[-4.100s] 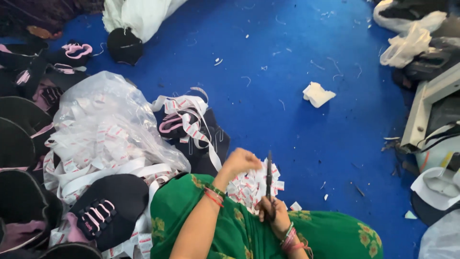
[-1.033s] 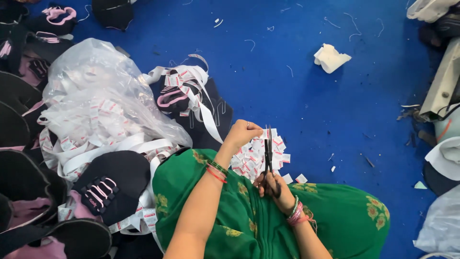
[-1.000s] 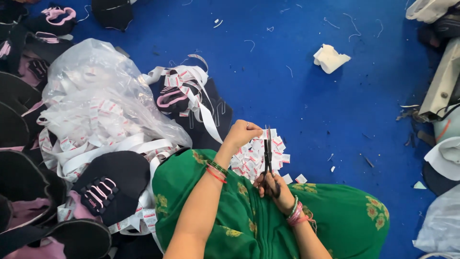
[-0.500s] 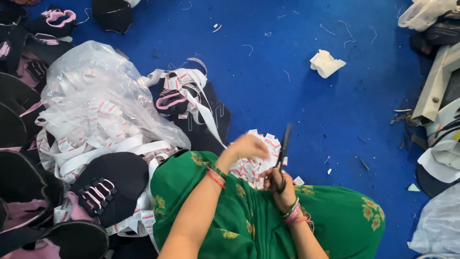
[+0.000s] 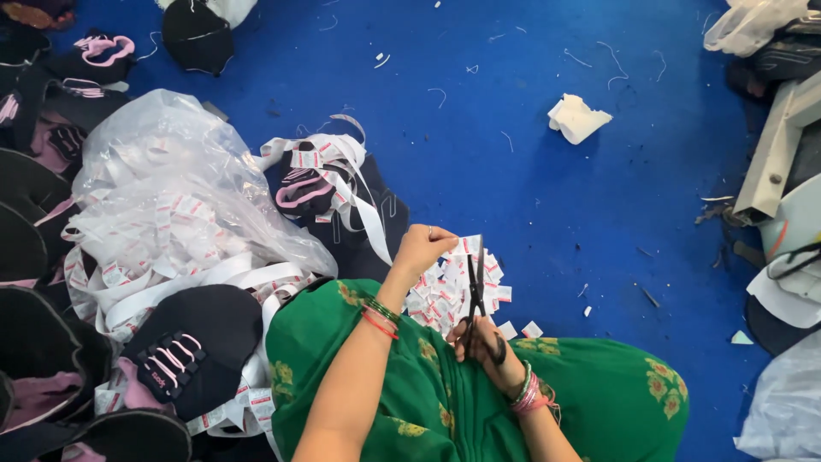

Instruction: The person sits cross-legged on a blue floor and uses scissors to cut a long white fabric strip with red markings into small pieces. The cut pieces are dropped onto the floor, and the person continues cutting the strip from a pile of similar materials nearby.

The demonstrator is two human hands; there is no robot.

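Head view: the person sits on the blue floor [image 5: 513, 154] with a green garment [image 5: 445, 402] across the lap, cutting a white label ribbon [image 5: 363, 205] into single tags. The step in hand looks like the snip itself. The left hand [image 5: 423, 248] has its fingers [image 5: 440, 235] pinched on the free end of the ribbon, held just above the lap. The right hand [image 5: 483, 342] has its fingers wrapped through the handles of the black scissors [image 5: 475, 295], whose blades point away from the body and appear nearly closed beside the pinched end. The pile of cut labels [image 5: 449, 291] lies on the floor right between the two hands, touching the edge of the green cloth.

As a judgement, the next move calls for feeding one more tag's length of ribbon between the blades and lining the cut up on the gap between printed tags, so no tag is clipped.

Counted: one pair of scissors, one continuous ribbon trailing left into a clear plastic bag [image 5: 180, 197], which holds more coiled ribbon. The cut labels are too many and too overlapped to count, several dozen at a guess. One crumpled white scrap [image 5: 577, 118] lies well apart on the floor. Black caps with pink stitching [image 5: 184, 346] crowd the left side, at least seven in part view.
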